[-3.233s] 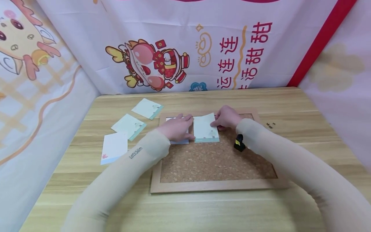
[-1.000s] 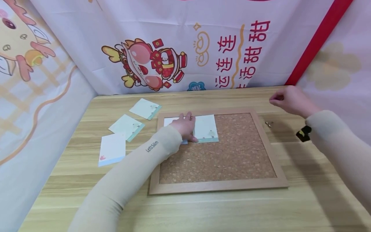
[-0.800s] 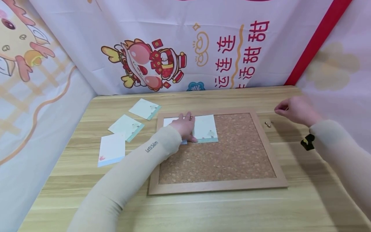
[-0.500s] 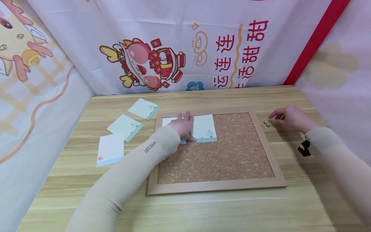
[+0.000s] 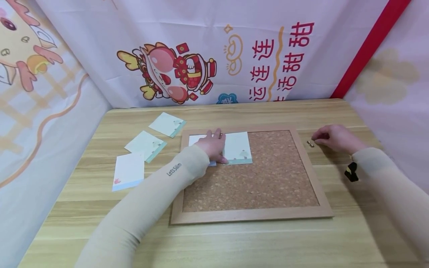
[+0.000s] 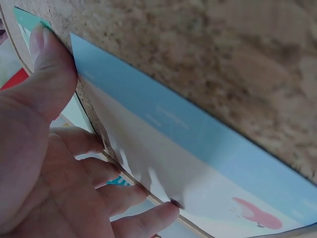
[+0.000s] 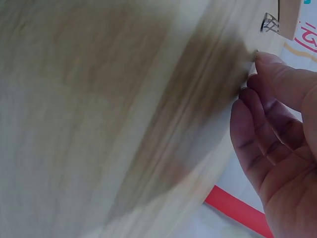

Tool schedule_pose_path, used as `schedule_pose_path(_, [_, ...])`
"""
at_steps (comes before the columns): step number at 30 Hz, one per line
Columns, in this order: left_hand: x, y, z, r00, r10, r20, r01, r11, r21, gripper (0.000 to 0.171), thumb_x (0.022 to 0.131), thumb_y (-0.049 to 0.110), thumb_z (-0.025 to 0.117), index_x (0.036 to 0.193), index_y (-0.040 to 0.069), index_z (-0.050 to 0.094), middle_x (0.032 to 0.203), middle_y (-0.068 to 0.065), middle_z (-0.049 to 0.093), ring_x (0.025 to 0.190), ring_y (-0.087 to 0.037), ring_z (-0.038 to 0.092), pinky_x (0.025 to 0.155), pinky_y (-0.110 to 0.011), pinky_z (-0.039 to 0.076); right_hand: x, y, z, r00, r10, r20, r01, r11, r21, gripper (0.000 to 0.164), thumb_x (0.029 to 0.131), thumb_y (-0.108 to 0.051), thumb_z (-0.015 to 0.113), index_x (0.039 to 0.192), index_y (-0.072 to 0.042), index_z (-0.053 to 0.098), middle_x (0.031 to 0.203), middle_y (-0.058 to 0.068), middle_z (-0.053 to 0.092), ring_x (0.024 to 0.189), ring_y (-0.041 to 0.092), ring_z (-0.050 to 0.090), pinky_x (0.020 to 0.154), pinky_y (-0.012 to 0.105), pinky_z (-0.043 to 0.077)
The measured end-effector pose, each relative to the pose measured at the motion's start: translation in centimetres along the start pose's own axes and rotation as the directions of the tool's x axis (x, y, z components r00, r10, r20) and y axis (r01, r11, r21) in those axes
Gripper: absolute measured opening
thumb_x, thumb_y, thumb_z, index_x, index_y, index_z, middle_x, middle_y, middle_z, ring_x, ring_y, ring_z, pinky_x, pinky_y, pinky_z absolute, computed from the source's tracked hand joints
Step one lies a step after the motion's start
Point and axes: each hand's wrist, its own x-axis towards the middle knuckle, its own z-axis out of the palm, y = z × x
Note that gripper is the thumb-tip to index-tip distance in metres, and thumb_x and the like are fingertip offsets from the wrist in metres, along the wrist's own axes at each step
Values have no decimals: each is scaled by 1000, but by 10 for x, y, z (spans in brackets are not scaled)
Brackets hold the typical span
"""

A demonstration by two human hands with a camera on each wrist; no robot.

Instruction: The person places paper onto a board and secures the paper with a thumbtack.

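My left hand [image 5: 212,147] lies spread over two notes at the top of a framed corkboard [image 5: 264,182]. Its thumb reaches the lower corner of the green-edged note [image 5: 237,146]; its fingers partly cover a blue-edged note [image 5: 193,140]. In the left wrist view, a thumbtack [image 6: 177,203] sits in the blue-edged note [image 6: 163,134] beside one fingertip. Right of the board, my right hand [image 5: 338,137] bends down to the table, thumb and forefinger pinching a small thumbtack [image 7: 257,52], mostly hidden by the fingertips. Two brass thumbtacks [image 5: 310,144] lie just left of them.
Three loose notes lie left of the board: a blue-edged one [image 5: 129,171], a green-edged one [image 5: 144,144] and another green-edged one [image 5: 167,124] at the back. Printed cloth [image 5: 201,22] hangs behind the wooden table [image 5: 234,243].
The right hand let go of the green-edged note's edge, moved right and came down to the thumbtacks, closing its fingertips on one. The left hand shifted slightly right and stays on the notes.
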Motion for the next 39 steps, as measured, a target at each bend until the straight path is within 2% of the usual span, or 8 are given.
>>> schedule_pose_path(7, [4,-1,3,1000,2,-5,-2,1000,-24,99,88,46,70,159,7,13,165,-16,-1,148,-43,-1,114,-55,22,-1,3,1,1000,-22,-16,22,1000,-14,7,90,-3,71,96,-4,75,94,11,73,90,30,67,81,50,50])
schedule_pose_path(10, [-1,1,1,1000,1,-10,-2,999,-33,97,89,45,70,159,7,14,165,-16,0,148,-42,0,114,-54,22,0,3,3,1000,-13,-22,12,1000,-21,6,91,-5,71,95,-4,75,92,11,73,87,29,66,79,50,50])
schedule_pose_path(16, [0,0,1,1000,-2,-2,2,999,-49,96,90,44,69,159,8,14,165,-14,-1,149,-40,-1,115,-54,21,0,3,5,999,5,-40,-7,999,-33,4,91,-6,71,92,-5,75,87,8,72,81,24,64,76,48,50])
schedule_pose_path(25, [-1,0,1,1000,-3,-5,3,999,-49,95,90,43,69,159,7,15,165,-15,0,149,-41,0,115,-53,21,-1,0,3,996,48,-77,-51,998,-48,11,92,-7,69,93,3,74,88,16,72,84,34,67,78,53,51])
schedule_pose_path(32, [-3,1,0,1000,-7,-6,7,1000,-23,97,89,46,69,159,7,14,165,-15,0,149,-41,0,114,-54,22,3,-2,1,992,111,-51,-114,992,-51,13,90,-8,69,92,3,76,88,16,73,84,35,67,78,53,50])
schedule_pose_path(39, [-1,0,2,1000,-7,-3,7,1000,-29,98,88,45,71,159,7,15,165,-16,0,149,-42,0,114,-55,22,8,-9,2,994,100,-51,-104,989,-102,12,90,-6,69,91,4,75,88,19,73,85,39,66,80,55,49])
